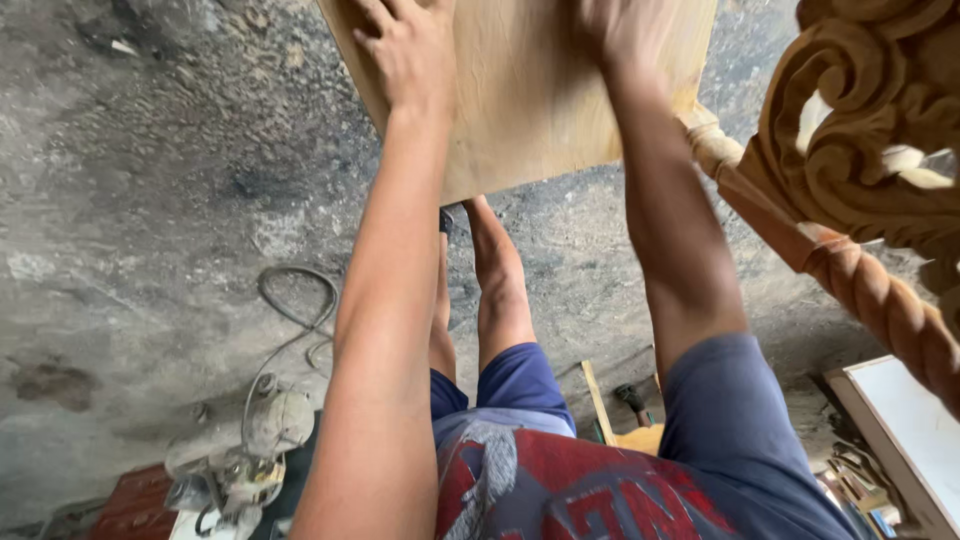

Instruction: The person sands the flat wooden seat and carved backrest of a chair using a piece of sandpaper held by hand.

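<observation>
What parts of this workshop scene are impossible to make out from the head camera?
- Wooden panel: its upper part is cut off by the top edge.
- Right hand: blurred, fingers run off the top edge.
- Left hand: fingertips cut off at the top edge.
- Power tool: dusty, partly behind the left arm; type unclear.

Carved wooden furniture piece (860, 130) w/ scrollwork at upper right; twisted rope-style spindle (880, 300) runs diag. below it. Dusty power tool (240, 460) at lower left on concrete floor (130, 200), its cable (300, 310) looped nearby. White-faced panel (915, 430) at lower right.
</observation>
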